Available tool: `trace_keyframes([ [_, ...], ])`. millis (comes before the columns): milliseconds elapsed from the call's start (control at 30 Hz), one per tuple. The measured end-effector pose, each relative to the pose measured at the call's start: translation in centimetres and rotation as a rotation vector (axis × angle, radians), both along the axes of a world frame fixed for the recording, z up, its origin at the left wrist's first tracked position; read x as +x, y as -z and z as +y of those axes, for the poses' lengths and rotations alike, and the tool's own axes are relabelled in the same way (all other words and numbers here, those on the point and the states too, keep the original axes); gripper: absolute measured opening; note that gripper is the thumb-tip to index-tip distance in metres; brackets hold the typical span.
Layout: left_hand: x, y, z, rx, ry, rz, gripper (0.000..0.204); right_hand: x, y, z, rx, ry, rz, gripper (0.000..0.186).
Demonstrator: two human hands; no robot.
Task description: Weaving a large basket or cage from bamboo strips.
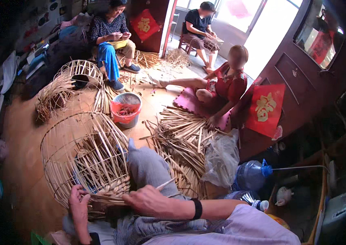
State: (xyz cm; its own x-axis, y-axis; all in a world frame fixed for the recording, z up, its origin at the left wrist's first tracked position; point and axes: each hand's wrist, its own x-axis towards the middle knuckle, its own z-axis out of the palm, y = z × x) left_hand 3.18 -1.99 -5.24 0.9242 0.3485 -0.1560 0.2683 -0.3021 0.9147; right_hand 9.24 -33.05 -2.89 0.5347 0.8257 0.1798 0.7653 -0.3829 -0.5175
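A half-woven basket (114,188) lies across my lap, its thin upright ribs bowed into a round cage and its lower band plaited from pale strips. My left hand (79,203) grips the basket's near edge, fingers curled at the rim. At the right end of that band is my right hand (149,201), closed, with a pale pointed strip (166,184) sticking up out of it. What its fingertips press on is partly hidden. Through the ribs, many cut strips show inside or behind the basket.
Loose strips (181,141) spread over the floor ahead, beside a clear plastic bag (222,157) and a blue water jug (251,174). A grey bin (127,107) with a red liner stands beyond the basket. Another ribbed basket (84,70) lies farther back. Three people sit around, handling strips.
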Motion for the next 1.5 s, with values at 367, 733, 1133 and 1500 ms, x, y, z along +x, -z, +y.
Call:
trace_keyframes([
  [367, 0.6, -2.6, -0.6, 0.198, 0.117, -0.016, 0.025, 7.9, 3.8, -3.1, 0.015, 0.16, 0.093, 0.01],
  [733, -2.1, -3.9, 0.3, 0.087, 0.088, -0.038, 0.029, 2.6, -1.3, 0.9, 0.117, 0.235, 0.0, 0.029],
  [1133, -1.3, -3.8, 2.3, -0.051, 0.179, -0.015, 0.029, -0.3, 4.0, 4.6, 0.165, -0.021, 0.253, 0.027],
  [1500, -1.3, -3.6, 2.0, 0.355, 0.242, -0.141, 0.02, 2.3, -4.0, -1.2, 0.183, 0.136, 1.313, 0.033],
])
